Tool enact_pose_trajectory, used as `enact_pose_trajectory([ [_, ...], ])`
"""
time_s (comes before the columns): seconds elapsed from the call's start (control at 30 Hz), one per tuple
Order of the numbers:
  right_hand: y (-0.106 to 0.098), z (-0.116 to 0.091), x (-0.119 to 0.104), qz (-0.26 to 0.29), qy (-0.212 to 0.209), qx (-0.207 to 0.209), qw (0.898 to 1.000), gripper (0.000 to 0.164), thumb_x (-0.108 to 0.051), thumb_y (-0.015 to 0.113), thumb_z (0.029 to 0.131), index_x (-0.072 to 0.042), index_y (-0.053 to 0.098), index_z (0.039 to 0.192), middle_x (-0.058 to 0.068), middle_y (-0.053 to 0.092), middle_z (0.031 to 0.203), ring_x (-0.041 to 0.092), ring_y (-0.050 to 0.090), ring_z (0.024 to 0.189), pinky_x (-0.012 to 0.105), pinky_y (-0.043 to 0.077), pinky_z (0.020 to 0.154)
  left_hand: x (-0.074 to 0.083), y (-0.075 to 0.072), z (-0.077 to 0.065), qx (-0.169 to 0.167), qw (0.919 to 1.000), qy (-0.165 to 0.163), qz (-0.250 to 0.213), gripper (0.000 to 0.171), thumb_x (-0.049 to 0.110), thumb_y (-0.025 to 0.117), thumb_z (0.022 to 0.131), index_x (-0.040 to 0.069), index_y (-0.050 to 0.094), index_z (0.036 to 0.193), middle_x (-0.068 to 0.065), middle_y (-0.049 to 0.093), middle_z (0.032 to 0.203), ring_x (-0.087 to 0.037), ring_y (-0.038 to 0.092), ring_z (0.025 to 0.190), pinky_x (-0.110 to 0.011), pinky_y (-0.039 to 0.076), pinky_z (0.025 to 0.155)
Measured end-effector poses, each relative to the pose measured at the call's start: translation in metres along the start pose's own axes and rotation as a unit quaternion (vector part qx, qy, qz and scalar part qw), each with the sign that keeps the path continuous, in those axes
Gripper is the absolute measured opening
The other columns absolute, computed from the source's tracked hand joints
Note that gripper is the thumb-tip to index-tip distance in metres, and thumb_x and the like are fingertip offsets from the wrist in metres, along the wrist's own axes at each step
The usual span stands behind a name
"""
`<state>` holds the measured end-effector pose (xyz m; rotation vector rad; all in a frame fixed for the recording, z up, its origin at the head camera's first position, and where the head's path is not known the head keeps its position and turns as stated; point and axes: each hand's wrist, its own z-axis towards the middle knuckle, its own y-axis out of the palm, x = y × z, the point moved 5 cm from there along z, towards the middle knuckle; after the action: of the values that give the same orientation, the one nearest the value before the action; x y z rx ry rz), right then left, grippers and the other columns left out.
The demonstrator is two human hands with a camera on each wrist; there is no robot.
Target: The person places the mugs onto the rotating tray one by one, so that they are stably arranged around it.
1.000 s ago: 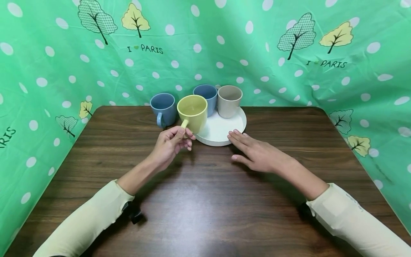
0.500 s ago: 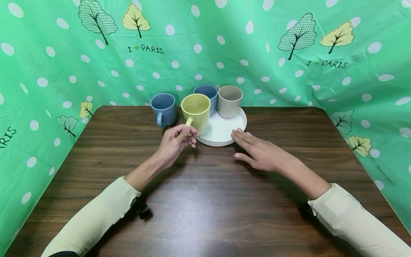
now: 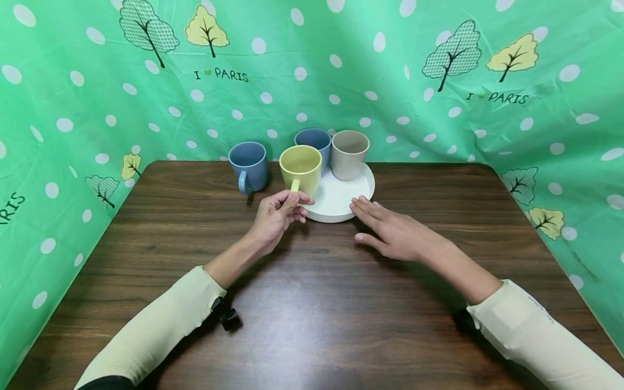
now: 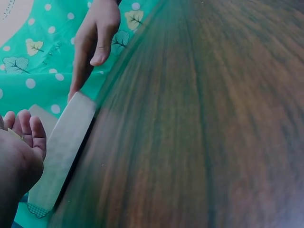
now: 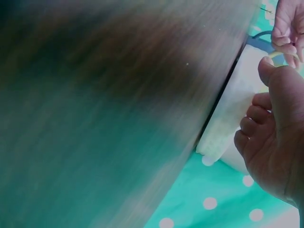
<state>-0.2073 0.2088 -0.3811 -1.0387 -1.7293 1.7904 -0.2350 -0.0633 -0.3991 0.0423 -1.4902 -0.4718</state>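
A yellow mug [image 3: 303, 172] is upright over the left part of a round white tray [image 3: 336, 201]; whether its base touches the tray I cannot tell. My left hand [image 3: 277, 218] pinches its handle, which faces me. Behind it on the tray stand a blue mug [image 3: 316, 140], partly hidden, and a grey-beige mug [image 3: 349, 156]. My right hand [image 3: 396, 232] has straight fingers, their tips touching the tray's front right rim. In the left wrist view the tray's side wall [image 4: 66, 147] shows between both hands.
Left of the tray a second blue mug [image 3: 247, 163] stands on the dark wooden table [image 3: 312, 309], its handle toward me. A green dotted cloth [image 3: 312, 65] hangs close behind the table's back edge.
My left hand has carried the yellow mug to the right, over the tray, and slightly lower in the last half second. The right hand has barely shifted along the rim.
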Motion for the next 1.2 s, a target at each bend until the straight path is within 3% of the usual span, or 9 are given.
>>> enact_pose_trajectory([
  [0.1,0.0,0.0,-0.001,0.002,0.0,-0.002,1.0,0.077,-0.044,0.06,0.118,-0.008,0.03,0.179,0.013,0.025,0.189,0.033,0.024,0.177,0.058,0.029,0.142,-0.003,0.003,0.0,0.012,0.9999,-0.003,0.0,0.027,0.011,0.051,0.121,0.006,0.076,0.111,0.003,0.083,0.107,-0.011,0.069,0.085,-0.021,0.06,0.074],
  [0.3,-0.001,0.0,-0.003,0.004,0.0,0.001,1.0,0.077,-0.044,0.061,0.118,-0.008,0.03,0.178,0.014,0.026,0.188,0.034,0.025,0.176,0.058,0.031,0.141,-0.008,0.013,0.001,0.039,0.999,-0.003,0.021,0.029,0.01,0.059,0.118,-0.01,0.075,0.128,0.007,0.085,0.11,-0.009,0.064,0.075,-0.019,0.053,0.065],
  [0.4,0.0,-0.001,-0.003,0.006,0.003,0.0,1.0,0.077,-0.044,0.061,0.118,-0.008,0.03,0.178,0.014,0.025,0.188,0.035,0.026,0.176,0.059,0.033,0.14,-0.01,0.017,0.002,0.061,0.9974,-0.008,0.039,0.029,0.011,0.062,0.117,-0.01,0.076,0.132,0.007,0.085,0.112,-0.007,0.059,0.069,-0.018,0.048,0.06],
  [0.67,0.001,-0.001,-0.005,0.006,0.005,-0.001,1.0,0.076,-0.046,0.06,0.118,-0.01,0.031,0.179,0.014,0.026,0.188,0.038,0.028,0.174,0.062,0.037,0.137,-0.016,0.024,0.0,0.1,0.9916,-0.017,0.08,0.027,0.017,0.068,0.115,0.0,0.083,0.129,-0.023,0.079,0.127,-0.004,0.053,0.057,-0.017,0.038,0.049],
  [0.73,0.001,0.0,-0.005,0.007,0.005,0.0,1.0,0.076,-0.046,0.06,0.118,-0.01,0.031,0.179,0.014,0.027,0.188,0.039,0.029,0.174,0.062,0.038,0.136,-0.015,0.025,-0.001,0.108,0.9906,-0.013,0.082,0.026,0.017,0.069,0.114,0.0,0.083,0.128,-0.025,0.079,0.128,-0.005,0.053,0.056,-0.017,0.037,0.049],
  [0.83,0.0,0.001,-0.006,0.006,0.0,0.003,1.0,0.076,-0.045,0.06,0.118,-0.009,0.032,0.178,0.014,0.028,0.188,0.038,0.029,0.174,0.062,0.037,0.137,-0.014,0.025,-0.001,0.119,0.9893,0.0,0.085,0.026,0.015,0.071,0.113,-0.003,0.083,0.126,-0.022,0.082,0.124,-0.006,0.052,0.055,-0.017,0.038,0.05],
  [1.07,0.0,0.001,-0.005,0.011,-0.003,0.005,1.0,0.077,-0.046,0.063,0.117,-0.009,0.033,0.178,0.013,0.029,0.187,0.037,0.029,0.174,0.062,0.037,0.137,-0.015,0.022,-0.001,0.141,0.9869,0.01,0.079,0.024,0.011,0.072,0.111,-0.006,0.083,0.124,0.003,0.085,0.106,-0.006,0.049,0.057,-0.016,0.039,0.052],
  [1.2,0.0,0.001,-0.005,0.015,-0.002,0.003,1.0,0.078,-0.046,0.063,0.116,-0.009,0.033,0.178,0.014,0.029,0.187,0.037,0.028,0.175,0.062,0.036,0.138,-0.014,0.02,-0.001,0.147,0.9855,0.012,0.084,0.023,0.011,0.073,0.111,-0.006,0.083,0.124,0.005,0.084,0.105,-0.006,0.048,0.056,-0.016,0.039,0.051],
])
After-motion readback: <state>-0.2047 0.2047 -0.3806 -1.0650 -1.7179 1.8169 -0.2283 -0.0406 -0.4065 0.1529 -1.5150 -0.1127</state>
